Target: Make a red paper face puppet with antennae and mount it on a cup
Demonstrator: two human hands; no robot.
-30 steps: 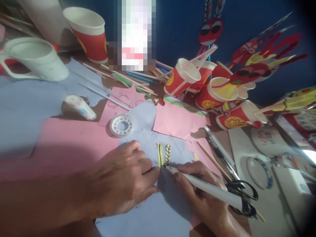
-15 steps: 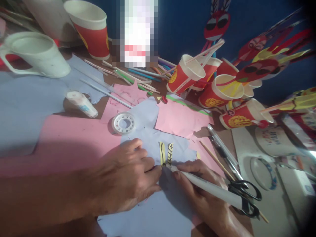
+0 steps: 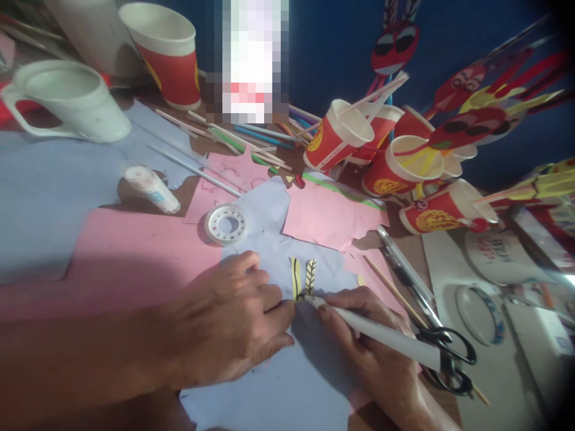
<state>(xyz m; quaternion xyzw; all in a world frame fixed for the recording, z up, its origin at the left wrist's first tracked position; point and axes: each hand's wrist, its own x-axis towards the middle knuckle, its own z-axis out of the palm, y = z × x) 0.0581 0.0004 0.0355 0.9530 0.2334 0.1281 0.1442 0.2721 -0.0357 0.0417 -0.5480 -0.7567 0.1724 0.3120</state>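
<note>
My right hand (image 3: pixel 377 335) is closed around a white marker (image 3: pixel 386 329), its tip down at the lower ends of two small yellow paper strips. The left strip (image 3: pixel 295 278) bears one long dark line. Dark slanting strokes run along a middle line on the right strip (image 3: pixel 310 276). My left hand (image 3: pixel 242 317) has its fingers curled, with the fingertips pressing at the foot of the left strip, which they partly hide. Beneath both hands spreads pale blue paper (image 3: pixel 314 371). Black-handled scissors (image 3: pixel 449 359) lie just past the marker's back end, their blades hidden.
Left of the strips are a tape roll (image 3: pixel 226 224), a glue stick (image 3: pixel 151 188) and a white mug (image 3: pixel 72 102). Red paper cups (image 3: pixel 339 134) with straws and red paper faces stand at the back right. Pens (image 3: pixel 408 281) and a wooden stick (image 3: pixel 390 284) lie right.
The marker tip has shifted very slightly at the base of the strips, along with my right hand. My left hand stays in place.
</note>
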